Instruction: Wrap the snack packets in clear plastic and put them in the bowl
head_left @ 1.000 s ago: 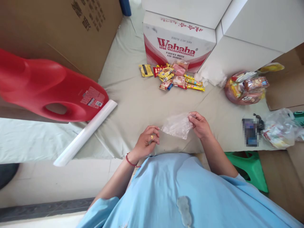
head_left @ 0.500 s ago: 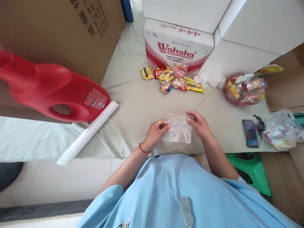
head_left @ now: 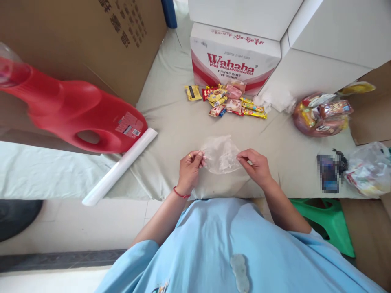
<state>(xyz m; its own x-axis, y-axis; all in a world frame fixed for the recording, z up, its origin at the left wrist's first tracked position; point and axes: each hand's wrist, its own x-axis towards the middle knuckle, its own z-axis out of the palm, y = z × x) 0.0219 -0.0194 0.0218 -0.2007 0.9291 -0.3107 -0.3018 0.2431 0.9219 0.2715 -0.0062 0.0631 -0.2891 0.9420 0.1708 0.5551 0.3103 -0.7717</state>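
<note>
A small clear plastic bag (head_left: 221, 156) is stretched between my two hands, just over the near part of the cloth-covered table. My left hand (head_left: 191, 169), with a ring and a red cord at the wrist, pinches its left edge. At the opposite edge, the fingertips of my right hand (head_left: 255, 165) are closed on the plastic. Beyond the bag lies a pile of small wrapped snacks (head_left: 233, 103), in yellow, red and pink wrappers. I cannot make out anything inside the bag.
A Wahaha carton (head_left: 232, 61) stands behind the snacks. To the left are a large red jug (head_left: 88, 110) and a white roll (head_left: 120, 167). On the right sit a bowl of packaged snacks (head_left: 322, 116), a blurred-out flat object (head_left: 328, 173) and a filled plastic bag (head_left: 369, 169).
The bag has been turned and pulled out wider between my hands. My right hand has shifted down to the bag's right corner, and my left hand has moved slightly left.
</note>
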